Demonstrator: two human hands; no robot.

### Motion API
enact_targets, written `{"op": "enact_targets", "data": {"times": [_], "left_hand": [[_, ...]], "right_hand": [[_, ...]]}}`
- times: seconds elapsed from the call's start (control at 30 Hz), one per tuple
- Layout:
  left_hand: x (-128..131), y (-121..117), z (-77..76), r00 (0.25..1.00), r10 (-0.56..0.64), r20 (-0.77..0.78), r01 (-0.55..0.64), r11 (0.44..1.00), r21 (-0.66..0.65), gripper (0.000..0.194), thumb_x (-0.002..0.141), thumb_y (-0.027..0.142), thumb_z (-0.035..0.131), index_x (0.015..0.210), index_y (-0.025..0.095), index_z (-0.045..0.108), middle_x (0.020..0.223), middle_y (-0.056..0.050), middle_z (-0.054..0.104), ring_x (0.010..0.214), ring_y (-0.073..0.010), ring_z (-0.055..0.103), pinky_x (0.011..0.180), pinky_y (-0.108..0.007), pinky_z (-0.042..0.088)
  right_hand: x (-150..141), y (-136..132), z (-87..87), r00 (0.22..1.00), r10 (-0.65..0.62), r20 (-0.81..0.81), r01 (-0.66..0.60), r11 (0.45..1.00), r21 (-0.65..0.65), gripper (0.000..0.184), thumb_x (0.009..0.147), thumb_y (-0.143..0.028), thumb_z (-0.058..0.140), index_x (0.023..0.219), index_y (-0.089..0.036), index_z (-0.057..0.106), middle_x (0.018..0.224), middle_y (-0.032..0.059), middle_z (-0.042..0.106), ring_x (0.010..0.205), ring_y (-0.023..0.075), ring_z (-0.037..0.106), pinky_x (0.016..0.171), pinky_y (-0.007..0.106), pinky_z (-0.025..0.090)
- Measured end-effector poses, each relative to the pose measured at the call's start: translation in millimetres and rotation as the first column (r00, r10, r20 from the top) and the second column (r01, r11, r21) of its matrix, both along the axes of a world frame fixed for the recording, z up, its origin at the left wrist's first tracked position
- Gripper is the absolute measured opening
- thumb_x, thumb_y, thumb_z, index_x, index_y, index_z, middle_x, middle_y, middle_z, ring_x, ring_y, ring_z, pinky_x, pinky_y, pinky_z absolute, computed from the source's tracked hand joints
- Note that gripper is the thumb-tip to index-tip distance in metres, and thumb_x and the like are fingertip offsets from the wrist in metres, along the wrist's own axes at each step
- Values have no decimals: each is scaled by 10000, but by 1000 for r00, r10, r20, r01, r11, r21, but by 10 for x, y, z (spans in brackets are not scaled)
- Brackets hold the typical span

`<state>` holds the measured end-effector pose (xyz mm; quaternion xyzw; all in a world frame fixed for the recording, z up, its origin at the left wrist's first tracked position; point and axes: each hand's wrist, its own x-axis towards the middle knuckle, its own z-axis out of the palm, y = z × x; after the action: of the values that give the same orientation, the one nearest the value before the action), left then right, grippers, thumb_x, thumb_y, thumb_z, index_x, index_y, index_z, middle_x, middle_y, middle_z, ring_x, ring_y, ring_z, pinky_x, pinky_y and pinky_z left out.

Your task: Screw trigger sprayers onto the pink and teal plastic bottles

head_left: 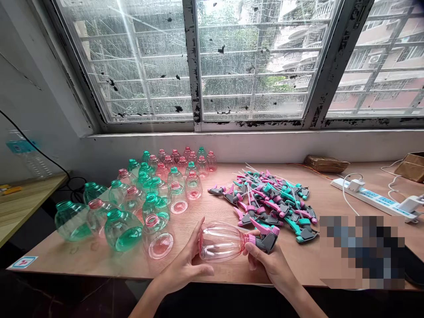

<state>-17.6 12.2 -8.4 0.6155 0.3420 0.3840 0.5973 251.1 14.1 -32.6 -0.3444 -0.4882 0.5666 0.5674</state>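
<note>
A clear pink spray bottle (221, 242) lies sideways above the front of the table, its base toward the left. On its neck sits a trigger sprayer head (265, 238) in pink and grey. My right hand (265, 260) is closed round the collar, thumb in front. My left hand (185, 260) is at the base end, fingers stretched out and thumb apart; its fingertips seem to touch the base. Behind my right hand spreads a heap of loose sprayer heads (265, 198), pink, green and grey. Pink and green bottles without heads (123, 232) stand on the left.
A white power strip (374, 198) with plugs and cables lies at the right. Brown pouches (326, 163) rest near the wall below the window. A blurred-out patch (361, 251) covers something at the front right. The table's front edge runs just below my hands.
</note>
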Motion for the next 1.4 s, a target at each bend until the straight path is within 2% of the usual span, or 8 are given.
{"op": "enact_targets", "data": {"times": [0.13, 0.33, 0.5, 0.73, 0.9, 1.1, 1.3, 1.4], "left_hand": [[-21, 3, 4, 999, -38, 13, 38, 999, -35, 990, 890, 344, 803, 1636, 402, 155, 1765, -29, 102, 1599, -343, 158, 1292, -527, 166], [-11, -11, -20, 998, -49, 29, 49, 999, 7, 1038, 906, 222, 792, 1625, 473, 86, 1759, -20, 136, 1575, -321, 259, 1273, -505, 244], [-9, -17, -7, 998, -55, 31, 55, 998, 5, 1121, 863, 287, 840, 1638, 423, 42, 1753, -59, 155, 1568, -339, 267, 1280, -505, 222], [-5, -8, 3, 998, -56, 39, 57, 998, -11, 1029, 899, 328, 797, 1639, 409, 87, 1760, -46, 119, 1576, -355, 226, 1280, -538, 211], [-7, -11, -15, 998, -60, 22, 59, 996, 61, 1045, 913, 249, 786, 1625, 471, 54, 1736, -55, 214, 1523, -327, 365, 1257, -538, 260], [-23, -18, -31, 998, -47, 31, 45, 997, 61, 1086, 855, 355, 847, 1633, 436, 93, 1758, -49, 130, 1598, -357, 139, 1290, -555, 143], [-15, -26, 11, 997, -67, 39, 65, 997, 43, 909, 900, 342, 799, 1615, 420, 242, 1743, -46, 192, 1593, -344, 175, 1285, -550, 196], [-10, -29, 20, 998, -55, 20, 53, 997, 59, 957, 910, 297, 789, 1625, 436, 169, 1740, -59, 198, 1586, -338, 211, 1274, -546, 222]], "right_hand": [[2, -2, 16, 1000, 2, -5, -2, 1000, -2, 338, 858, -475, 828, 960, -190, 678, 679, 1, 722, 455, 108, 578, 453, 226, 466], [-1, 10, -6, 1000, -3, -6, 3, 1000, -3, 319, 873, -466, 817, 959, -195, 674, 683, -1, 719, 455, 108, 577, 458, 230, 467], [-3, -10, 16, 1000, 4, 6, -4, 1000, -4, 350, 855, -488, 826, 955, -189, 674, 673, 4, 715, 457, 111, 568, 463, 238, 471], [-14, -8, 66, 1000, -4, 20, 4, 1000, -16, 396, 828, -531, 837, 941, -190, 669, 563, -23, 659, 446, 123, 554, 459, 245, 451], [0, -8, 14, 999, -7, 31, 7, 1000, -2, 345, 857, -498, 821, 919, -191, 678, 618, -4, 692, 449, 121, 560, 471, 252, 453], [-6, -18, 28, 1000, 7, 27, -7, 1000, -3, 342, 858, -489, 821, 950, -191, 680, 667, 6, 715, 460, 122, 567, 471, 252, 460], [-12, -19, 58, 1000, 9, 22, -9, 1000, -9, 353, 851, -505, 821, 933, -195, 675, 619, -13, 689, 452, 123, 556, 471, 254, 456], [-6, -17, 48, 999, 0, 32, 0, 1000, -4, 344, 861, -504, 812, 938, -195, 681, 579, -22, 668, 450, 128, 552, 479, 259, 451]]}}
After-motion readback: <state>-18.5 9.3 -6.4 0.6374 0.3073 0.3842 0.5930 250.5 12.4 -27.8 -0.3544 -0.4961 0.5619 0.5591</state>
